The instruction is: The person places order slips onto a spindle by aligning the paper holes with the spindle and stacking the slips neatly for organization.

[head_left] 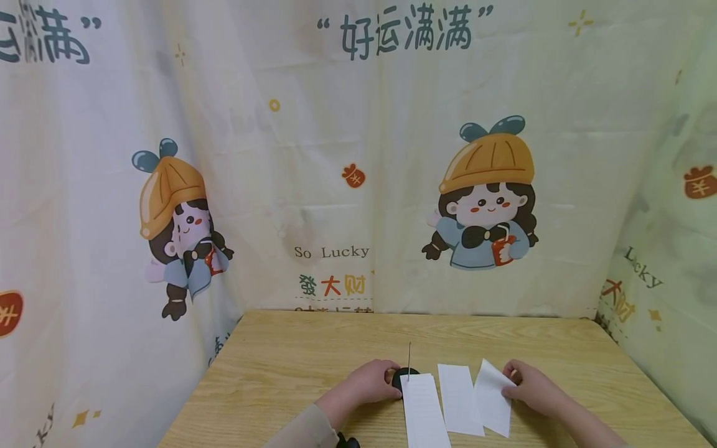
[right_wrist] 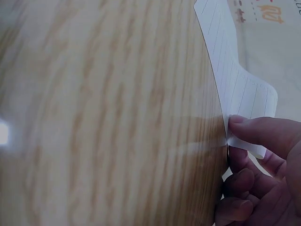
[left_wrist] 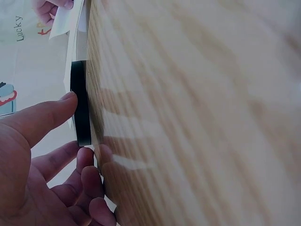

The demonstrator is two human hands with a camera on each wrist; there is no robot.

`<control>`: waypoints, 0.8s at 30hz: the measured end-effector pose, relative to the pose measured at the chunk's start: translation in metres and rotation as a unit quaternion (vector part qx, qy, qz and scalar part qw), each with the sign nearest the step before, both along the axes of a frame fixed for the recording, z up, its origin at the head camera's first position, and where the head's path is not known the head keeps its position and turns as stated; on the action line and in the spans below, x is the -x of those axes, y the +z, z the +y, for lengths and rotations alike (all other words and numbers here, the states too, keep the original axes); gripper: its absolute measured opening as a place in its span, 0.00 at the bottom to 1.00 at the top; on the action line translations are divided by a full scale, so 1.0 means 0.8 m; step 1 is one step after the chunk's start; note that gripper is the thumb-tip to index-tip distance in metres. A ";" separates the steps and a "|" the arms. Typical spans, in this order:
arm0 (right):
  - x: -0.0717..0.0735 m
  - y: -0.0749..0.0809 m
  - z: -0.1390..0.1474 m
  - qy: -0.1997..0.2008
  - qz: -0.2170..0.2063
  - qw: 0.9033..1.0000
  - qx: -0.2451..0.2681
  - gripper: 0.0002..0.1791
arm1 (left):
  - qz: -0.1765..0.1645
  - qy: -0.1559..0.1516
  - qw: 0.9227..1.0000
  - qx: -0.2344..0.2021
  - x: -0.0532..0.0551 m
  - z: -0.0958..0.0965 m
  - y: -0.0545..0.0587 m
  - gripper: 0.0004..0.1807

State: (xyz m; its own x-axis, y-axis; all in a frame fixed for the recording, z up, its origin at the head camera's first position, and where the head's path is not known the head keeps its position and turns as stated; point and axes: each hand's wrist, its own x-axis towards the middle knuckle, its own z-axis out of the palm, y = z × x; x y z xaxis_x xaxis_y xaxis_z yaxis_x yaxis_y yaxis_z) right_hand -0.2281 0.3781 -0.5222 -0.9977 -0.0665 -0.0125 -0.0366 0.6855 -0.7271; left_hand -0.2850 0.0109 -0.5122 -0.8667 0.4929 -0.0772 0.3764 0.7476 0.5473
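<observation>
My left hand [head_left: 374, 381] holds the edge of a black round base [head_left: 398, 377], thumb on one side and fingers at its rim. A thin upright metal spike [head_left: 409, 356] rises from this base. A lined white paper slip [head_left: 424, 412] lies with its top end over the base, right at the spike. To its right is a second slip [head_left: 460, 399], flat on the table. My right hand [head_left: 532, 387] pinches the edge of a third slip [head_left: 493, 401] between thumb and fingers. In the right wrist view this lined paper [right_wrist: 251, 96] bends up from the table.
The work stands on a light wood-grain table [head_left: 291, 354]. Behind it and at both sides hangs a pale printed curtain [head_left: 313, 186] with cartoon figures. A small black object [head_left: 348, 442] shows by the left wrist at the bottom edge.
</observation>
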 end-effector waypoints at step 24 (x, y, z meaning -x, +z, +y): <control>-0.005 0.003 0.001 -0.020 0.020 0.998 0.047 0.33 | -0.005 0.002 1.000 0.004 -0.002 0.001 0.003 0.28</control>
State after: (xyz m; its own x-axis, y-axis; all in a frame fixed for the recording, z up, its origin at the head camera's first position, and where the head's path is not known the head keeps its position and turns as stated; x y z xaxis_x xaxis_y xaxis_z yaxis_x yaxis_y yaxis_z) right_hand -0.2237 0.3792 -0.5201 -0.9991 -0.0264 0.0326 -0.0420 0.6160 -0.7866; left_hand -0.2835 0.0117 -0.5102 -0.8676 0.4893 -0.0891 0.3685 0.7527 0.5455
